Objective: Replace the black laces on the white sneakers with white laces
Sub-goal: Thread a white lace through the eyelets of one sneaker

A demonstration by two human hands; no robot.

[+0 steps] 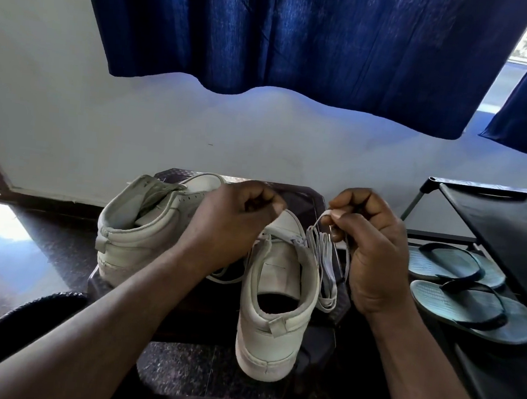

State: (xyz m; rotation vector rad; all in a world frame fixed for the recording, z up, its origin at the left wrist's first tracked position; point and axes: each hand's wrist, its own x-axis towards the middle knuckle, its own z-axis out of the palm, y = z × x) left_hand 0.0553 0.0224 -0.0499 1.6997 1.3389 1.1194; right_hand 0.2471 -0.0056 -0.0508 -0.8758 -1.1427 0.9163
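Note:
Two white sneakers stand on a dark stool (307, 197), heels toward me. The left sneaker (137, 229) leans at the stool's left side. The right sneaker (278, 297) is upright in the middle. My right hand (370, 242) pinches a white lace (327, 263) above the shoe's right side; the lace hangs in several loops down to the stool. My left hand (231, 222) hovers over the right sneaker's tongue with fingers curled, thumb and fingertips pressed together; whether it pinches the other lace end is unclear. Another white lace strand (225, 277) lies between the shoes. No black lace is visible.
A black shoe rack (495, 218) stands to the right, with a pair of grey-blue flip-flops (468, 293) on its lower shelf. A blue curtain (303, 36) hangs on the wall behind. A dark rounded chair edge (18, 320) sits at lower left. The floor is dark and glossy.

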